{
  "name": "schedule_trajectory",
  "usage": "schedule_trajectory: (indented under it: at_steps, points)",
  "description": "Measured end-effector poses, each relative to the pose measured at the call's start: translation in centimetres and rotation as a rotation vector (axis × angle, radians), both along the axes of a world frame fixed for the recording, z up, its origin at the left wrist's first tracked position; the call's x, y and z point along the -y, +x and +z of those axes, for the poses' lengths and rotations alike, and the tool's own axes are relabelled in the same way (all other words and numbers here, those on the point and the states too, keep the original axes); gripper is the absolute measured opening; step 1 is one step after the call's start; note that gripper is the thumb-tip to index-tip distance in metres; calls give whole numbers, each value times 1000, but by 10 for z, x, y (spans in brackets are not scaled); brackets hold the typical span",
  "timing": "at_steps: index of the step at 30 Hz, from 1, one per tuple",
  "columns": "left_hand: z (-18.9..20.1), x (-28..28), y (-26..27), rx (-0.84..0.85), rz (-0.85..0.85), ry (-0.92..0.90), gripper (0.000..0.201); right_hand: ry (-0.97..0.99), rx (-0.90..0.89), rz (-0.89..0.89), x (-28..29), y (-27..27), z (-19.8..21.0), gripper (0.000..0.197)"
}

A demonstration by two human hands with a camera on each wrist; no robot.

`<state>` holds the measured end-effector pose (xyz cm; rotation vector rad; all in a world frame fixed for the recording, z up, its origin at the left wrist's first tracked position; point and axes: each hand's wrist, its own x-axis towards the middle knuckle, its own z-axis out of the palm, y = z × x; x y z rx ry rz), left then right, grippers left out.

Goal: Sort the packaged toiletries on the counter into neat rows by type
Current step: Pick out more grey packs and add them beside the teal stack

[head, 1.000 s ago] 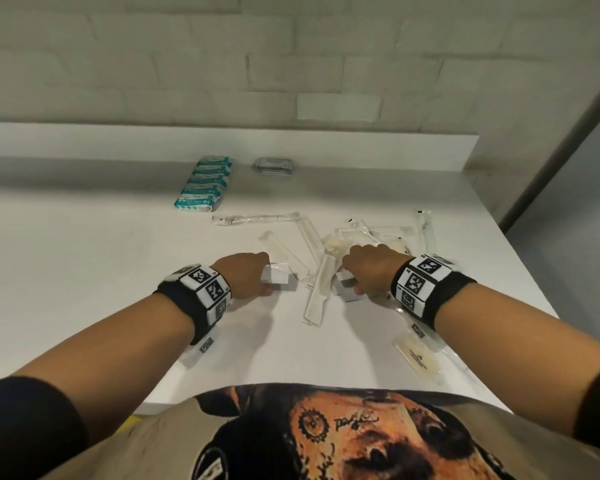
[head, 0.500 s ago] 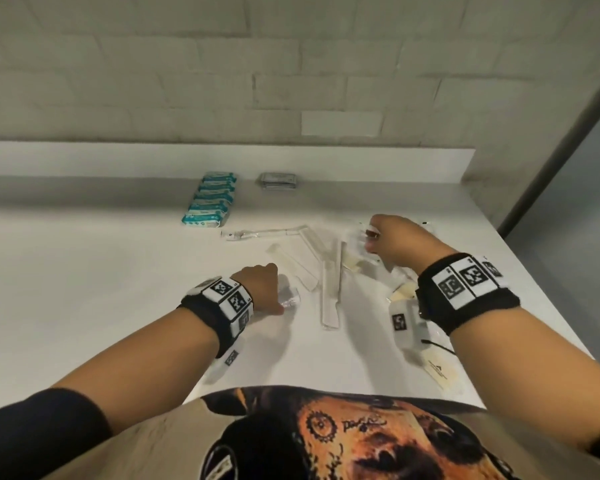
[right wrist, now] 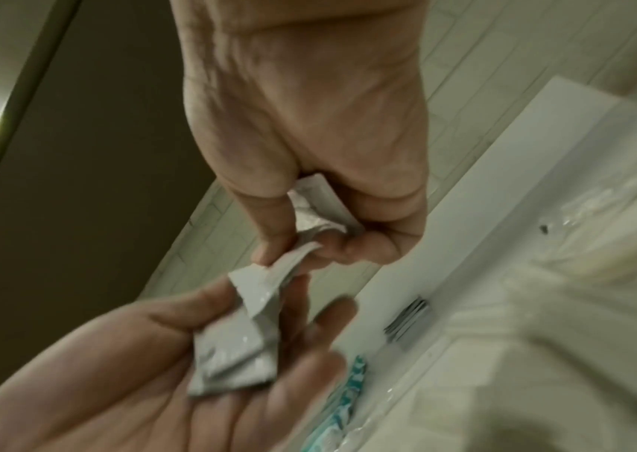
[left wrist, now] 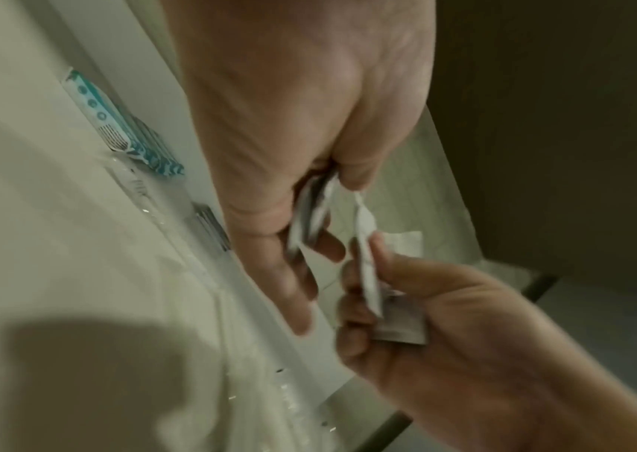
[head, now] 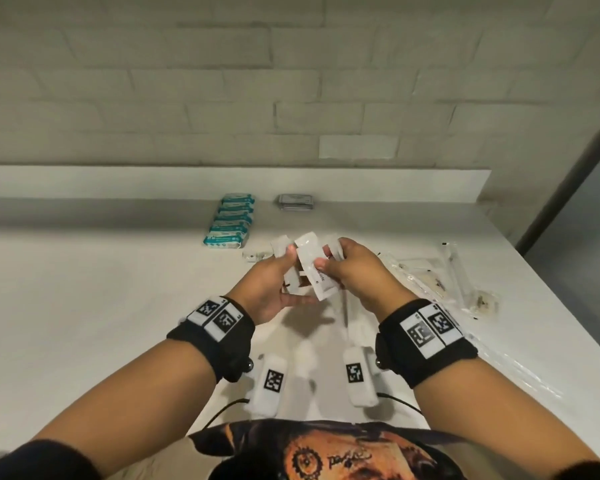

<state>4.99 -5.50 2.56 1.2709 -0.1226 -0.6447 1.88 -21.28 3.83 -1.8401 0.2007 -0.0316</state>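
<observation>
Both hands hover above the white counter (head: pixel 84 306), close together. My left hand (head: pixel 293 280) lies palm up and holds a few small white sachets (right wrist: pixel 235 345) under its thumb. My right hand (head: pixel 329 258) pinches one white sachet (head: pixel 312 268) between thumb and fingers, its end touching the left hand's bunch, and grips more sachets (right wrist: pixel 316 208) in its curled fingers. In the left wrist view the left hand's thumb clamps its sachets (left wrist: pixel 309 214) and the right hand (left wrist: pixel 425 305) holds its sachet (left wrist: pixel 367 269) just beside them.
A row of teal packs (head: pixel 231 220) and a stack of grey sachets (head: pixel 296 201) lie by the back ledge. A clear-wrapped toothbrush (head: pixel 255 255) lies beyond the hands. Several clear-wrapped items (head: pixel 426 275) are strewn at the right, near the counter's edge.
Both hands left the counter, rose and came together in the middle with white sachets in them. The right hand swung back from the right-hand pile.
</observation>
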Motion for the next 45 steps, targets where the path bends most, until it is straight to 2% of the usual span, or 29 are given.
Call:
schedule_trajectory:
  at_steps: [2,4,5,7,8,10,11,12,14,18,22,24,26,28,30,33,35,37,40,43,45]
  points:
    - [8,-5,2,-54,-3,-85,39,-107,30,-27,-15,7,2,25]
    - [8,-10,4,-41,38,-90,27,-231,63,-24,-26,12,2,28]
    - [6,-13,6,-24,75,-71,21,-222,71,-2,-29,14,1,32]
    - [2,-21,11,6,143,-30,19,-118,51,69,-35,16,1,41]
    - [1,-24,13,16,168,-19,21,-31,41,89,-37,16,2,38]
    - [-1,-32,17,8,229,-24,22,145,43,116,-42,17,4,21]
    - [-2,-37,20,1,258,-35,23,172,47,109,-42,20,2,30]
    - [-2,-40,22,-4,278,-47,25,180,42,101,-44,20,0,38]
    - [-4,-45,26,3,289,-69,31,139,39,104,-48,22,-4,41]
    - [-6,-50,30,44,266,-90,33,174,50,62,-55,23,-11,30]
    - [-10,-56,33,45,288,-116,30,229,36,38,-62,21,-16,33]
    - [-12,-59,35,47,282,-125,25,242,29,30,-69,19,-19,25]
    - [-13,-63,37,50,289,-126,23,218,61,-65,-76,19,-22,16]
    - [-13,-68,40,40,307,-117,24,187,128,-240,-77,24,-25,26]
    - [-15,-74,43,36,299,-106,21,194,169,-323,-81,27,-20,29]
    - [-16,-81,44,41,255,-99,20,176,204,-222,-91,26,-12,30]
    - [-14,-84,44,45,205,-114,22,149,213,-100,-100,23,-11,18]
    - [-11,-84,45,39,161,-133,24,99,193,-69,-105,24,-15,9]
    - [-11,-82,47,22,103,-138,27,85,174,-162,-103,28,-17,31]
    - [-15,-81,47,-14,51,-120,29,54,137,-172,-96,29,-16,59]
    - [-15,-82,48,-13,33,-101,30,112,116,-121,-94,29,-14,57]
